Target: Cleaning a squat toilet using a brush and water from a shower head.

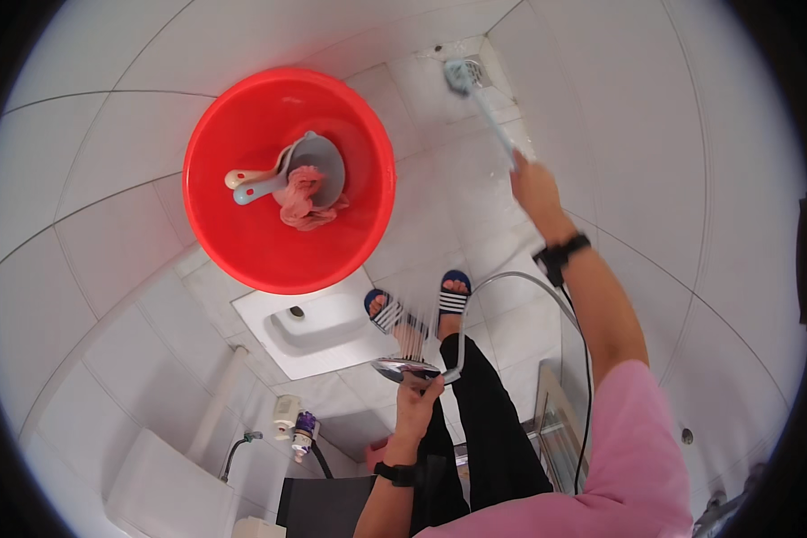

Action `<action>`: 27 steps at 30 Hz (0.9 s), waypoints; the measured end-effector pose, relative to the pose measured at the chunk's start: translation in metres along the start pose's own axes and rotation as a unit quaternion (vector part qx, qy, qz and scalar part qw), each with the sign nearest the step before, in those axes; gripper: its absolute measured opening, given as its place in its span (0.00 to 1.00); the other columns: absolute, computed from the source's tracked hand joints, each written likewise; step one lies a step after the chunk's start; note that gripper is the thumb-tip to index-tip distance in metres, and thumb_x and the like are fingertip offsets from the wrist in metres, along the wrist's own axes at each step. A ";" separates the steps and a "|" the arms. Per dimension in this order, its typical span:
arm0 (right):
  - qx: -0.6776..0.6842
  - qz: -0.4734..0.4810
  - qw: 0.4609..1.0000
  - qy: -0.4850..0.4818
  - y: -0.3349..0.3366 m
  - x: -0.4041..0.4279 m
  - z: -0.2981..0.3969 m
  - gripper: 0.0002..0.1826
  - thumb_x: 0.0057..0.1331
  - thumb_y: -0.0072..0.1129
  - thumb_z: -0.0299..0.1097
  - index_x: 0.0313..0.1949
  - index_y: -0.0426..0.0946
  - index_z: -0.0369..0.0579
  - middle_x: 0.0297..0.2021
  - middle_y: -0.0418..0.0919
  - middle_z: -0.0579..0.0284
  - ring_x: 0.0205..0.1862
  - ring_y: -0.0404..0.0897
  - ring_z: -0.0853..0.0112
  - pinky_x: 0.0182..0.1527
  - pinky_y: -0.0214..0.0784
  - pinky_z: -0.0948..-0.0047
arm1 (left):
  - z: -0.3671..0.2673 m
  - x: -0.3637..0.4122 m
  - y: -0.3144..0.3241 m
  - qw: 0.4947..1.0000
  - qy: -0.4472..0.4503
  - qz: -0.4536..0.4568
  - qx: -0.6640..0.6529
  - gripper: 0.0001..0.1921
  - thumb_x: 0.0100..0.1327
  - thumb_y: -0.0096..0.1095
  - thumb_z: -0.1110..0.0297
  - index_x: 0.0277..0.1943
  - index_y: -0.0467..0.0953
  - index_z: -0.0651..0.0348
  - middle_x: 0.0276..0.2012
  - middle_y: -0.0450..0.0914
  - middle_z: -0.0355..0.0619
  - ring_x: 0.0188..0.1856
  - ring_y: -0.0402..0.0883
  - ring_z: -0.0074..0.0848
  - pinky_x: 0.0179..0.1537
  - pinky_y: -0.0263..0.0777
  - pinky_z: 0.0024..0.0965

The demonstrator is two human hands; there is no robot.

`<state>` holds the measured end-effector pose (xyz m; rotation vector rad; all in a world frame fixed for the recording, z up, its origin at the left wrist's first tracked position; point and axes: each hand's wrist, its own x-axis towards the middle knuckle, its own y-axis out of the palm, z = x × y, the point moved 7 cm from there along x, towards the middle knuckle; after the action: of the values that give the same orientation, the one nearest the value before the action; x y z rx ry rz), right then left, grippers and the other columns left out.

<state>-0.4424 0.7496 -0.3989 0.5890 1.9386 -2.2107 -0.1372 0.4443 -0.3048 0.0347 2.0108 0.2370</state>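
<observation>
My left hand (417,407) grips a chrome shower head (403,368), and water sprays from it towards the floor by my feet. Its hose (511,276) loops up and over to the right. In my right hand (534,191) is the handle of a long, pale blue scrub brush (491,121). The brush head (457,77) rests in the far corner, beside the round grate of a floor drain (474,72). Wet patches show on the white floor tiles (437,181) around it.
A large red basin (208,222) at the left holds dippers (329,158) and a pink cloth (302,208). Below it is a white squat toilet (323,360). Bottles (302,430) and a cistern (168,491) are at lower left; a framed glass panel (558,437) stands at lower right.
</observation>
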 end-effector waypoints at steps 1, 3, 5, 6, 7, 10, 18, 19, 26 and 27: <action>-0.018 0.034 0.999 -0.006 -0.002 -0.041 -0.006 0.24 0.63 0.51 0.37 0.58 0.62 0.46 0.31 0.77 0.45 0.31 0.79 0.50 0.33 0.73 0.54 | -0.017 -0.004 0.006 0.998 -0.002 -0.028 -0.048 0.13 0.59 0.66 0.69 0.39 0.68 0.65 0.35 0.75 0.42 0.36 0.74 0.21 0.39 0.71 0.26; -0.037 0.143 0.988 0.036 0.002 -0.135 -0.017 0.27 0.64 0.49 0.39 0.63 0.58 0.54 0.36 0.74 0.47 0.31 0.78 0.52 0.32 0.73 0.54 | -0.025 -0.010 0.007 0.994 -0.005 -0.058 -0.097 0.12 0.57 0.68 0.69 0.28 0.72 0.65 0.30 0.74 0.41 0.31 0.72 0.20 0.33 0.65 0.23; -0.054 0.238 0.968 0.054 0.020 -0.212 -0.022 0.28 0.65 0.47 0.40 0.65 0.57 0.55 0.35 0.73 0.45 0.31 0.78 0.51 0.33 0.73 0.54 | -0.015 -0.012 0.003 0.999 -0.033 -0.011 -0.041 0.18 0.59 0.65 0.68 0.48 0.68 0.66 0.39 0.76 0.43 0.39 0.77 0.22 0.41 0.77 0.28; -0.057 0.180 0.982 0.022 0.040 -0.244 -0.040 0.28 0.66 0.47 0.39 0.65 0.56 0.55 0.33 0.73 0.45 0.31 0.79 0.51 0.31 0.74 0.55 | -0.016 -0.011 0.004 0.999 -0.039 0.001 -0.031 0.18 0.59 0.65 0.68 0.47 0.68 0.66 0.38 0.76 0.44 0.39 0.77 0.22 0.41 0.77 0.28; -0.055 0.181 0.982 0.020 0.039 -0.240 -0.036 0.28 0.66 0.47 0.39 0.65 0.56 0.55 0.33 0.73 0.45 0.31 0.79 0.51 0.31 0.74 0.55 | -0.016 -0.012 0.002 0.999 -0.039 -0.002 -0.030 0.18 0.59 0.65 0.68 0.47 0.68 0.66 0.38 0.76 0.44 0.39 0.77 0.22 0.41 0.77 0.28; -0.099 0.124 0.984 0.082 0.037 -0.195 -0.046 0.28 0.64 0.50 0.36 0.63 0.59 0.51 0.34 0.75 0.46 0.28 0.79 0.53 0.28 0.74 0.59 | -0.018 -0.012 -0.002 1.000 -0.020 -0.006 -0.023 0.17 0.59 0.65 0.68 0.46 0.68 0.66 0.38 0.76 0.43 0.38 0.77 0.22 0.41 0.77 0.29; 0.013 0.109 0.992 0.054 0.017 -0.195 -0.056 0.24 0.61 0.52 0.33 0.59 0.66 0.49 0.26 0.75 0.44 0.29 0.77 0.50 0.32 0.70 0.52 | -0.004 -0.012 -0.003 0.999 -0.052 -0.009 -0.008 0.17 0.60 0.64 0.69 0.48 0.66 0.63 0.38 0.76 0.41 0.40 0.77 0.21 0.41 0.77 0.29; -0.007 0.164 0.984 0.074 0.025 -0.238 -0.059 0.25 0.61 0.52 0.33 0.59 0.65 0.49 0.26 0.75 0.44 0.29 0.76 0.49 0.32 0.69 0.50 | -0.008 -0.013 0.002 0.999 -0.052 -0.007 -0.009 0.17 0.60 0.64 0.69 0.48 0.66 0.63 0.38 0.76 0.41 0.40 0.77 0.21 0.41 0.77 0.29; 0.006 0.088 0.993 0.079 0.044 -0.189 -0.089 0.26 0.61 0.53 0.34 0.59 0.65 0.45 0.28 0.75 0.45 0.30 0.76 0.53 0.31 0.70 0.56 | 0.000 -0.012 0.015 0.999 -0.035 0.006 0.024 0.15 0.60 0.64 0.68 0.46 0.69 0.63 0.38 0.77 0.41 0.40 0.77 0.22 0.42 0.76 0.28; 0.029 -0.002 0.997 0.070 0.036 -0.148 -0.099 0.24 0.62 0.53 0.34 0.57 0.66 0.44 0.26 0.75 0.45 0.30 0.75 0.53 0.31 0.69 0.56 | 0.004 -0.007 0.021 0.998 -0.048 0.023 0.020 0.15 0.60 0.64 0.68 0.46 0.69 0.63 0.38 0.77 0.41 0.40 0.77 0.22 0.42 0.76 0.28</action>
<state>-0.2748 0.8189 -0.3843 0.7696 1.9472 -2.2925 -0.1325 0.4650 -0.2963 0.1142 1.9213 0.2205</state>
